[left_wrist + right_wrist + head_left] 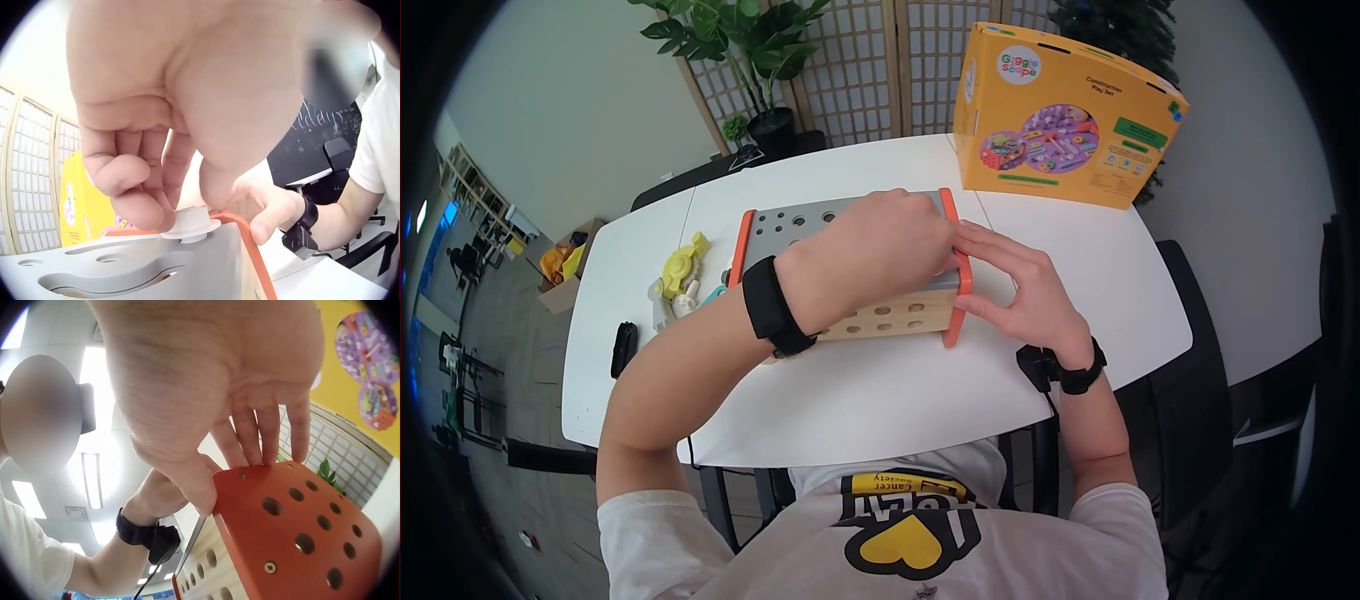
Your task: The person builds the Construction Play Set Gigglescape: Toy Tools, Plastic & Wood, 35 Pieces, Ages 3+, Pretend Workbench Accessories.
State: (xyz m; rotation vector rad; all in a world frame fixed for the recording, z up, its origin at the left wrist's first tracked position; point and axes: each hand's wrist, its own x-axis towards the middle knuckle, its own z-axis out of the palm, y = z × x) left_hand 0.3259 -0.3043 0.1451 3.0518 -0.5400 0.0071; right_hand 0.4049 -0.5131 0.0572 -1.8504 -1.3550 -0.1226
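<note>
A toy workbench (880, 318) with a grey perforated top, wooden sides and orange end panels (312, 531) stands on the table. Reaching across its top, my left hand (875, 245) has curled fingers at the right end. In the left wrist view, that hand (181, 81) pinches a whitish knob-like piece (190, 223) at the grey top (144, 262), beside the orange edge. My right hand (1030, 300) rests at the right end panel; in the right wrist view its fairly straight fingers (269, 434) touch the upper edge and the thumb lies at the near corner.
Yellow-green and white toy pieces (681, 268) lie left of the workbench, with a black object (625, 349) near the table's left edge. A large yellow box (1065, 125) stands at the back right. A potted plant (770, 125) is behind the white table (870, 405).
</note>
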